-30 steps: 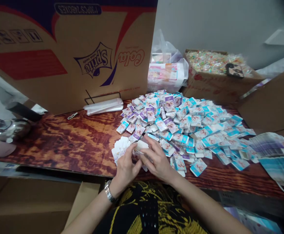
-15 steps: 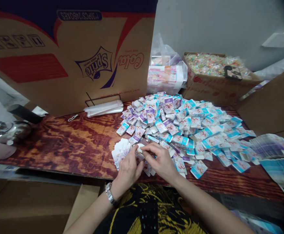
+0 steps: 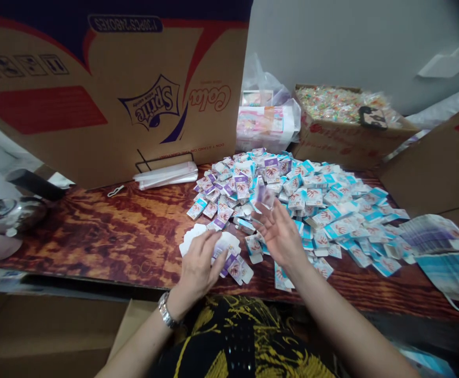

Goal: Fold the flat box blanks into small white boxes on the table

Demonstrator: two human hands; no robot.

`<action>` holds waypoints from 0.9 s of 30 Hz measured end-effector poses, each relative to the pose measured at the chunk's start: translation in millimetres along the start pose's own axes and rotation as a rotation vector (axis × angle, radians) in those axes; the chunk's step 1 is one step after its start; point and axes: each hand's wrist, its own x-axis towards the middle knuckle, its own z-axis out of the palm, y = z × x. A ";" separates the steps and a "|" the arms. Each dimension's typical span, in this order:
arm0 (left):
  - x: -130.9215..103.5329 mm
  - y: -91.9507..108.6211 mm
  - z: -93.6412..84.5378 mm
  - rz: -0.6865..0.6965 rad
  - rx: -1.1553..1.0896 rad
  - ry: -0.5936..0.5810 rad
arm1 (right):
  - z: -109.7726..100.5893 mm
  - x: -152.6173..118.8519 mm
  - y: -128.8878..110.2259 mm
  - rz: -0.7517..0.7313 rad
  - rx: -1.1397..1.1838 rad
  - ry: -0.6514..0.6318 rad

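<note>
My left hand [image 3: 199, 262] lies over flat unfolded cartons [image 3: 229, 242], white and purple with hand prints, spread near the table's front edge. Its fingers reach over them, thumb apart. At the edge of the pile, my right hand [image 3: 279, 233] is raised, palm up, fingers stretched out and spread. Just beyond its fingertips a small purple box [image 3: 265, 195] is smeared by motion; whether it still touches the fingers is unclear. The heap of small folded boxes [image 3: 327, 197], blue-white and purple-white, covers the table's right half.
A large brown carton [image 3: 135, 105] stands at the back left, with clear plastic sleeves [image 3: 166, 175] before it. Behind the heap is a box of wrapped candy [image 3: 331, 105]. Stacks of flat blue sheets [image 3: 449, 273] lie right. A metal kettle [image 3: 12, 212] stands far left.
My hands, together over the cartons before, have parted. The right hand has moved up and right to the heap and opened, with a box at its fingertips. The left has drawn back slightly.
</note>
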 end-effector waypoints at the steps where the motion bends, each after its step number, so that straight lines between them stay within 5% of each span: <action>1: -2.0 -2.4 1.7 0.052 0.040 -0.039 | -4.9 -0.1 3.4 0.004 -0.068 -0.022; 6: -18.3 -11.9 25.9 0.156 0.263 -0.273 | -20.5 -33.3 41.4 -0.061 -1.043 -0.563; 9: -23.0 -14.5 33.3 0.135 0.310 -0.311 | -23.1 -48.4 54.6 -0.072 -1.325 -0.627; 19: -8.5 6.9 16.7 0.238 0.205 -0.311 | -23.0 -12.7 -4.4 -0.101 -0.775 -0.735; 27: -8.1 1.0 13.3 0.053 0.075 -0.208 | -5.6 -18.2 3.6 0.020 -0.400 -0.652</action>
